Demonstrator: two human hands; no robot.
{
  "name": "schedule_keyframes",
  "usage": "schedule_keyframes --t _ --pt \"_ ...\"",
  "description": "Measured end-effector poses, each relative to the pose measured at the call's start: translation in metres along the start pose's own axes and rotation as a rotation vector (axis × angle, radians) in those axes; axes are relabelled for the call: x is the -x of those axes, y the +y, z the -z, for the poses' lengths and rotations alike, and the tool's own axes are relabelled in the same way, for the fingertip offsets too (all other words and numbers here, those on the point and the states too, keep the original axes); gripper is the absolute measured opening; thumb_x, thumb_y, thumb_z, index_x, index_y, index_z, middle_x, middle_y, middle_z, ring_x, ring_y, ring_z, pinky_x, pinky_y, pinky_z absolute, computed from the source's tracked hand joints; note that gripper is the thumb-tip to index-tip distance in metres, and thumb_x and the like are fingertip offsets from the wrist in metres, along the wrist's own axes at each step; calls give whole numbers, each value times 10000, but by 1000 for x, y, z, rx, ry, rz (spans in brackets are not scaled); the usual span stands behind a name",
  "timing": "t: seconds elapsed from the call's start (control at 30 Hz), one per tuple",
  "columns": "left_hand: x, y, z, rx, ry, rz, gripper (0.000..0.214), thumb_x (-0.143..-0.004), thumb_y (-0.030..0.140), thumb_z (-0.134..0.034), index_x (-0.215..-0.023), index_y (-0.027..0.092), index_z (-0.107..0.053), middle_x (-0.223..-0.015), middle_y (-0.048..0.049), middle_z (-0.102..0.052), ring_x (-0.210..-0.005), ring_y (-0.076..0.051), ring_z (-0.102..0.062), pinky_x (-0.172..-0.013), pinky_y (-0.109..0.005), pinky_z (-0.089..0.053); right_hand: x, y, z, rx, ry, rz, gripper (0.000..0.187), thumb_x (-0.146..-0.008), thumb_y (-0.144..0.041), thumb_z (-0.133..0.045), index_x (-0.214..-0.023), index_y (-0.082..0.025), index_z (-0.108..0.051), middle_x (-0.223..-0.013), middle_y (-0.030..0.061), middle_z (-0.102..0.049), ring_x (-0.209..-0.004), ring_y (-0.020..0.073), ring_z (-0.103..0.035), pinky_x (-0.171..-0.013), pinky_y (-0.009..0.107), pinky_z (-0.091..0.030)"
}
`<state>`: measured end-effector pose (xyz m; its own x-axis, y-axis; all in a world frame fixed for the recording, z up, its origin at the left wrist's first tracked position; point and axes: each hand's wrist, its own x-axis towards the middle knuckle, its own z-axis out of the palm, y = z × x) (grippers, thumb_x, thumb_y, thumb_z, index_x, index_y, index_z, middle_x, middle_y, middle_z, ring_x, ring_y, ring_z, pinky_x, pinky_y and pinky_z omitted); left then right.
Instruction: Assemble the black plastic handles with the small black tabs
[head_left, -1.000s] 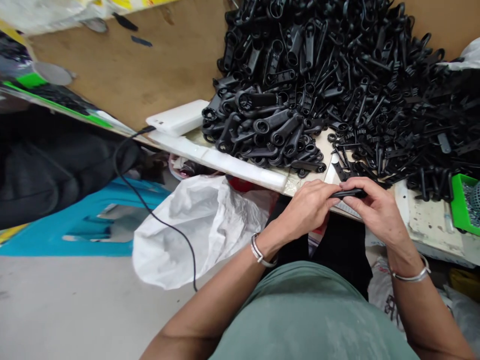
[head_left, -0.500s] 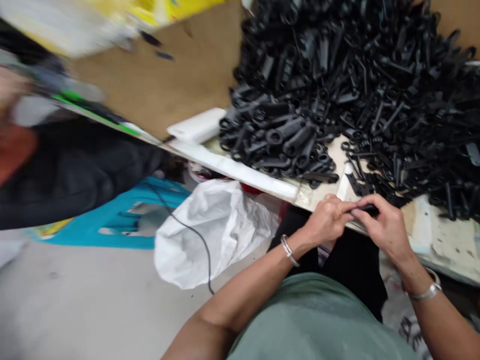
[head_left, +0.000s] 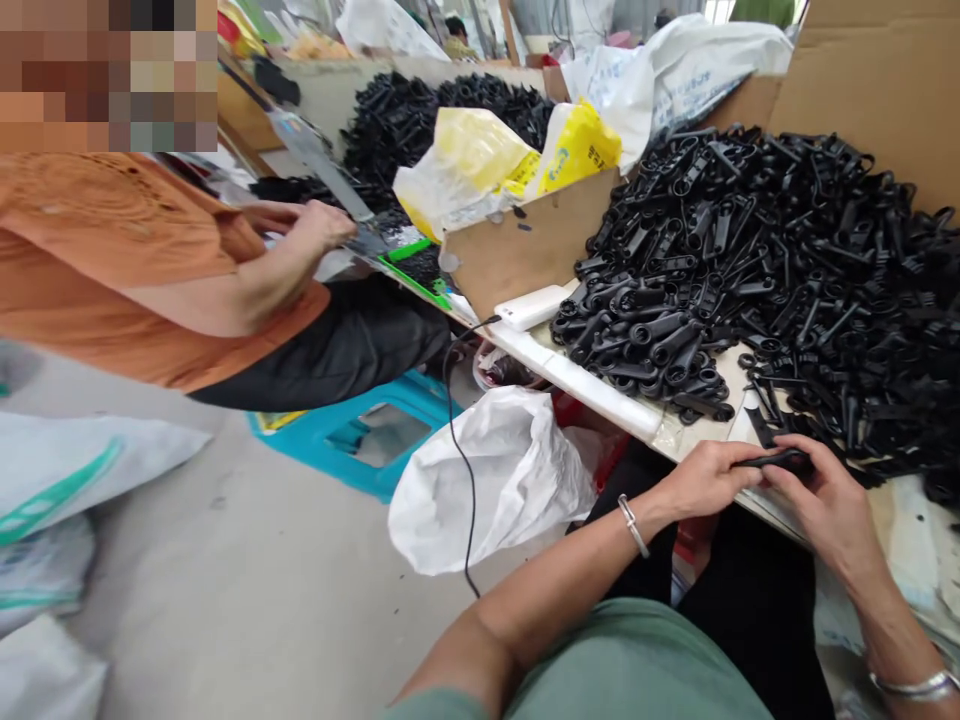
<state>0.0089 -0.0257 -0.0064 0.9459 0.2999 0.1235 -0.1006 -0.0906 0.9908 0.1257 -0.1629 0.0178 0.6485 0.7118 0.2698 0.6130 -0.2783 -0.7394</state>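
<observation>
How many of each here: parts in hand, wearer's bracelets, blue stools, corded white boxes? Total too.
Held part: 1
Bracelets: 2
Blue stool: 1
White box: 1
Total: 5

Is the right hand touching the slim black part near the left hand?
Touching. The head view shows the right hand pinching the slim black part between thumb and fingers.

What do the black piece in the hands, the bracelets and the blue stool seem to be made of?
The black piece: probably plastic, dark and smooth-looking, though much is covered. The bracelets: likely polished metal, silvery with bright highlights. The blue stool: probably moulded plastic, evenly coloured, no visible grain.
</observation>
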Motion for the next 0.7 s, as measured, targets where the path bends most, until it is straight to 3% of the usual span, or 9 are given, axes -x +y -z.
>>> schedule_keyframes --t 0.1,0.27,0.37,0.47,0.57,0.7 --pt "4 6 -3 222 28 56 344 -902 242 -580 -1205 148 -711 -971 -68 -739 -962 -195 -664 -948 -327 -505 -2 -5 3 -97 1 -38 443 -804 -537 -715 -1145 -255 -688 -869 26 -727 -681 219 -679 -677 354 -584" --pt "15 19 2 206 100 82 270 -891 242 -595 -1084 122 -741 -923 -77 -733 -915 -203 -669 -932 -360 -517 -8 -19 -6 -371 -26 -93 369 -754 -455 -791 -1029 -228 -697 -791 14 -708 -619 193 -673 -614 327 -613" --pt "17 22 5 197 121 42 329 -912 289 -586 -1173 143 -722 -1051 -94 -750 -1013 -228 -676 -980 -392 -513 -9 -26 -13 -455 -44 -149 428 -749 -429 -813 -1104 -229 -682 -858 21 -729 -697 204 -706 -671 341 -633" --pt "15 22 3 195 187 -24 388 -948 317 -545 -1277 155 -673 -1249 -116 -714 -1154 -249 -654 -1060 -430 -488 -9 -34 -14 -500 27 -160 458 -775 -381 -797 -1190 -245 -657 -1024 43 -751 -906 222 -730 -811 361 -632" --pt "14 24 3 48 225 -120 417 -976 304 -503 -1356 169 -608 -1352 -129 -661 -1242 -256 -620 -1109 -469 -468 -13 -41 -9 -418 4 -74 331 -821 -343 -749 -1128 -237 -683 -1138 60 -739 -1023 229 -710 -909 383 -601" --pt "18 27 11 -313 335 -323 501 -988 241 -484 -1487 210 -446 -1508 -146 -523 -1421 -257 -473 -1186 -518 -401 -34 -49 4 -182 -33 176 201 -889 -291 -682 -1082 -238 -688 -1152 59 -729 -1024 241 -696 -940 426 -569"
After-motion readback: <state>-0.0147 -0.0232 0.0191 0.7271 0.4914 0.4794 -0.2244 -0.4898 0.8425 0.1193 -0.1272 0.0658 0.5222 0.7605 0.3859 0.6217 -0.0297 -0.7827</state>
